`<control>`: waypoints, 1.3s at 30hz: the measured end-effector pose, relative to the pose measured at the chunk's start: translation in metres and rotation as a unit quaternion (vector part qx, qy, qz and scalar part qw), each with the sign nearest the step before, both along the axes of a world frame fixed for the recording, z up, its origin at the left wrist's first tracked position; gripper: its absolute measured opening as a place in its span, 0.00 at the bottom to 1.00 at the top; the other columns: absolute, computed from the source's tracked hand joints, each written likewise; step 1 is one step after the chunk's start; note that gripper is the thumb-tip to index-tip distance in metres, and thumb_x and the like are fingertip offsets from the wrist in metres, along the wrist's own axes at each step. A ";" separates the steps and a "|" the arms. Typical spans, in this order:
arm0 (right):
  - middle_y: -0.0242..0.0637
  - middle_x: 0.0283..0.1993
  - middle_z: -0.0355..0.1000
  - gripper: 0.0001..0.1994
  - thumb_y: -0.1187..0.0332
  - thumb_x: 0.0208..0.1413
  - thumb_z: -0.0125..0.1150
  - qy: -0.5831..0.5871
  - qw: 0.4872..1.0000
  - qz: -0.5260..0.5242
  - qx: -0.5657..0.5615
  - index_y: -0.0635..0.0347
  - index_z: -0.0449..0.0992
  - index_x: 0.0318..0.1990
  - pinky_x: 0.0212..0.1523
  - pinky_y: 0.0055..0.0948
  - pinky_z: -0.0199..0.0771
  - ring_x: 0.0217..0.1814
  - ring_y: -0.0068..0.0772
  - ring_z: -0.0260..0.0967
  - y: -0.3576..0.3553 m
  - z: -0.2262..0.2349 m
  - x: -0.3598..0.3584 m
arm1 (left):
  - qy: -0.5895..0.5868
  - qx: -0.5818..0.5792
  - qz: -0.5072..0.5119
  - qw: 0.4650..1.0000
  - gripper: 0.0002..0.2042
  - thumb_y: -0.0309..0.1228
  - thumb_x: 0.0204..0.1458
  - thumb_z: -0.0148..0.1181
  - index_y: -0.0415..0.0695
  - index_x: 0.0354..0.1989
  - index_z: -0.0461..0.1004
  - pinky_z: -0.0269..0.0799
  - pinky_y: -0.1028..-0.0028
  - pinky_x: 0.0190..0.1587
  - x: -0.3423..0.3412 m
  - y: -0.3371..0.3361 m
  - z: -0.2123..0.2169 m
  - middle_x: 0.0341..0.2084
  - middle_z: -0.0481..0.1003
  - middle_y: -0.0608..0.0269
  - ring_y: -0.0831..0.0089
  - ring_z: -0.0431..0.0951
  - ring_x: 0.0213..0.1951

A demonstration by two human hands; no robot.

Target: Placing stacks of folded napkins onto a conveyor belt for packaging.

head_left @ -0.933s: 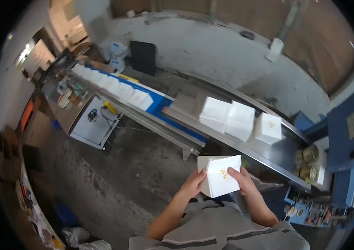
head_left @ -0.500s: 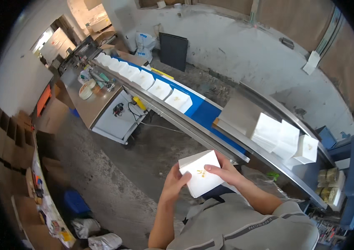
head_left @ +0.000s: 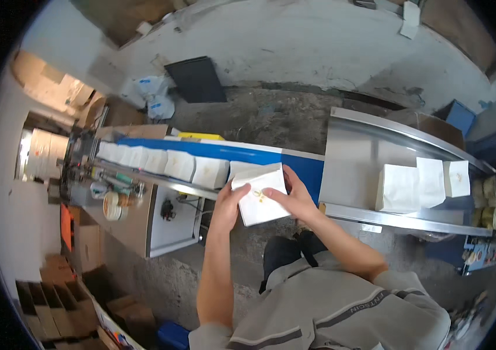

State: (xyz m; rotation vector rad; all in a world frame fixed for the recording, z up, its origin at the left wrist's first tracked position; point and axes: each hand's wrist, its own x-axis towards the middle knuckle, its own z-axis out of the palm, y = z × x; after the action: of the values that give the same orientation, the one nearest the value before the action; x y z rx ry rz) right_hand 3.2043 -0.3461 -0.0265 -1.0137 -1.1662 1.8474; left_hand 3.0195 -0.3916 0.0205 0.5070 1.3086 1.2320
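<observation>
Between my two hands is a stack of square white paper napkins (head_left: 264, 211) with a small gold print on its top sheet. My left hand (head_left: 227, 205) grips its left edge, thumb on top. My right hand (head_left: 296, 201) is closed around the right side, its thumb lying near the print. The held stack is in front of the blue conveyor belt (head_left: 302, 172) and partly hides another white stack behind it. More napkin stacks (head_left: 210, 172) stand in a row along the belt to the left, some with faint gold prints showing.
To the right, a metal table (head_left: 353, 169) with raised rails bears several white stacks (head_left: 399, 189). A workbench (head_left: 134, 224) with tubs and bottles stands at left, near cardboard boxes (head_left: 55, 306). A dark panel (head_left: 196, 80) leans against the far wall.
The view has swung, so the belt now lies nearly level across it. My hands have brought the held napkin stack up to the belt's near edge; both keep their grip.
</observation>
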 end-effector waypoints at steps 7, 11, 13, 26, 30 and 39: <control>0.43 0.52 0.71 0.34 0.67 0.49 0.70 -0.098 0.975 -0.191 -0.052 0.66 0.60 0.62 0.51 0.29 0.71 0.52 0.30 0.70 0.049 -0.044 -0.034 | -0.007 -0.086 -0.150 0.985 0.21 0.31 0.46 0.61 0.32 0.48 0.72 0.74 0.70 0.44 -0.025 0.119 -0.094 0.39 0.77 0.53 0.65 0.79 0.41; 0.41 0.52 0.72 0.31 0.67 0.50 0.66 -0.144 0.953 -0.254 -0.084 0.65 0.62 0.61 0.51 0.28 0.71 0.51 0.30 0.70 0.045 -0.070 -0.042 | 0.035 -0.104 -0.193 0.975 0.19 0.30 0.46 0.61 0.33 0.46 0.74 0.72 0.69 0.46 -0.019 0.131 -0.151 0.40 0.78 0.54 0.67 0.78 0.42; 0.40 0.50 0.73 0.29 0.66 0.49 0.67 -0.109 0.950 -0.268 -0.116 0.61 0.65 0.60 0.49 0.28 0.71 0.50 0.30 0.71 0.043 -0.088 -0.038 | 0.018 -0.100 -0.198 0.975 0.19 0.30 0.45 0.61 0.33 0.46 0.74 0.72 0.69 0.45 -0.008 0.129 -0.160 0.40 0.78 0.53 0.66 0.78 0.41; 0.44 0.52 0.74 0.31 0.62 0.43 0.66 -0.237 0.925 -0.195 -0.223 0.61 0.71 0.58 0.50 0.31 0.70 0.49 0.36 0.73 0.048 -0.137 -0.033 | 0.062 -0.191 -0.177 0.963 0.24 0.33 0.43 0.64 0.32 0.48 0.73 0.72 0.67 0.46 -0.005 0.120 -0.214 0.43 0.76 0.51 0.63 0.77 0.45; 0.44 0.53 0.74 0.32 0.63 0.42 0.66 -0.224 0.928 -0.194 -0.226 0.61 0.70 0.59 0.51 0.32 0.70 0.50 0.39 0.73 0.048 -0.126 -0.032 | 0.090 -0.196 -0.215 0.952 0.24 0.33 0.43 0.64 0.33 0.49 0.73 0.72 0.67 0.47 -0.008 0.120 -0.213 0.44 0.76 0.51 0.63 0.77 0.45; 0.44 0.52 0.74 0.31 0.62 0.46 0.66 -0.269 0.924 -0.213 -0.166 0.61 0.69 0.59 0.52 0.33 0.71 0.50 0.36 0.73 0.033 -0.155 -0.019 | 0.204 -0.124 -0.300 0.924 0.30 0.45 0.50 0.62 0.33 0.55 0.71 0.63 0.64 0.59 0.006 0.122 -0.201 0.55 0.71 0.45 0.55 0.70 0.57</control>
State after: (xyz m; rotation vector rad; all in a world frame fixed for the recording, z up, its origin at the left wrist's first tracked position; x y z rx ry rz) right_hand 3.1852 -0.3128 -0.1813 -1.8918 -0.8274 1.4754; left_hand 3.0259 -0.2699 -0.1808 0.9304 1.4755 0.4531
